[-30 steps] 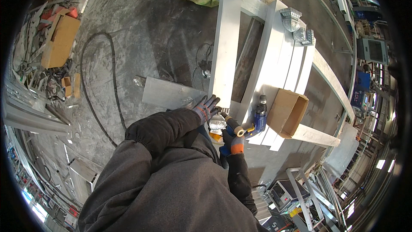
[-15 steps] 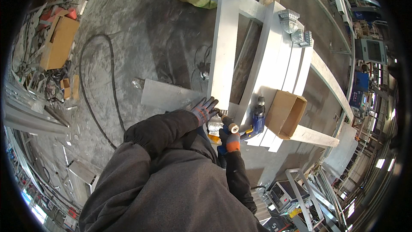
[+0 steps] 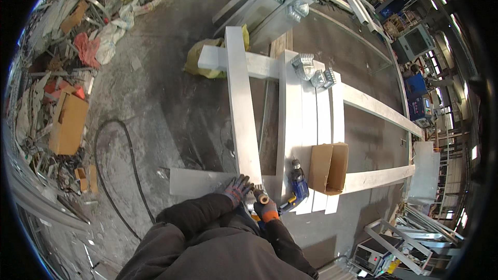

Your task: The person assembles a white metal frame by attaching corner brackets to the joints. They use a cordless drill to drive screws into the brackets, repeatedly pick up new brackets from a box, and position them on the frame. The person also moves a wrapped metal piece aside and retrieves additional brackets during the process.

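Note:
My gloved left hand (image 3: pixel 237 189) rests with fingers stretched out at the near end of a long white metal beam (image 3: pixel 241 109). Beside it, my right hand (image 3: pixel 267 210), in a glove with an orange cuff, grips a pistol-shaped power tool (image 3: pixel 261 196) with a bronze-coloured round body. The tool's front meets the beam's end; its tip is hidden. Under the beam's near end lies a flat pale metal piece (image 3: pixel 194 181). Just right of my right hand, a blue cordless drill (image 3: pixel 299 181) lies on several white beams (image 3: pixel 306 124) placed side by side.
An open cardboard box (image 3: pixel 321 168) stands on the white beams, with silver ribbed fittings (image 3: pixel 314 72) at their far end. A black hose (image 3: pixel 132 150) curves over the floor at left. Scrap and another cardboard box (image 3: pixel 70 124) line the left side. A metal frame (image 3: pixel 399 246) stands lower right.
The view has tilted forward, so the beams and hands sit lower and more of the far floor shows. Both hands keep about the same place at the beam's end.

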Available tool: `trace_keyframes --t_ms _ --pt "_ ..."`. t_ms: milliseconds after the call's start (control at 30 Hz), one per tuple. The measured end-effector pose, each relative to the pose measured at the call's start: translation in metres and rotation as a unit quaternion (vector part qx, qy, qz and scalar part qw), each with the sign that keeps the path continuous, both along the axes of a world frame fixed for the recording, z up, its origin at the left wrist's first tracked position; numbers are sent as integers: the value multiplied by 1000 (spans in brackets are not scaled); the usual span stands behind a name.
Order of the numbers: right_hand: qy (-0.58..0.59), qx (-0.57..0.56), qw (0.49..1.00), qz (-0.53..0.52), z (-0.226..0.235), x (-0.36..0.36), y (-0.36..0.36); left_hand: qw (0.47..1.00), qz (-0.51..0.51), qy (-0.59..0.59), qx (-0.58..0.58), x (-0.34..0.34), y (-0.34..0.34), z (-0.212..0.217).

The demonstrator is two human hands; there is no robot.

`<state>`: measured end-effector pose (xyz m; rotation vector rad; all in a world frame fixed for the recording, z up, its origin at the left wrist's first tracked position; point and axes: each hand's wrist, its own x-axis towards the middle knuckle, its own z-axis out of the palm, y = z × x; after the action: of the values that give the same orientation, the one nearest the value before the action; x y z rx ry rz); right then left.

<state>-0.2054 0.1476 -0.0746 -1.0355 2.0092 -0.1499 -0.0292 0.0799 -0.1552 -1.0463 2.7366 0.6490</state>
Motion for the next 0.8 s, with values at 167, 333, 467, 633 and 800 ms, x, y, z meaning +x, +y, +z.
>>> trace_keyframes --t_ms 167,333,467,633,800 --pt "-9 -18 999 -31 5 4 0 1000 -6 7 -9 2 -4 21" --pt "40 -5 998 40 18 5 -8 1000 -10 7 14 1 -6 31" --pt "19 3 999 34 19 4 -8 999 -15 -22 28 0 -4 30" --pt "18 7 996 86 -1 -6 -10 999 -11 -44 -18 -5 -2 28" --pt "-29 -174 951 255 8 -29 7 992 19 60 114 -9 -11 -6"
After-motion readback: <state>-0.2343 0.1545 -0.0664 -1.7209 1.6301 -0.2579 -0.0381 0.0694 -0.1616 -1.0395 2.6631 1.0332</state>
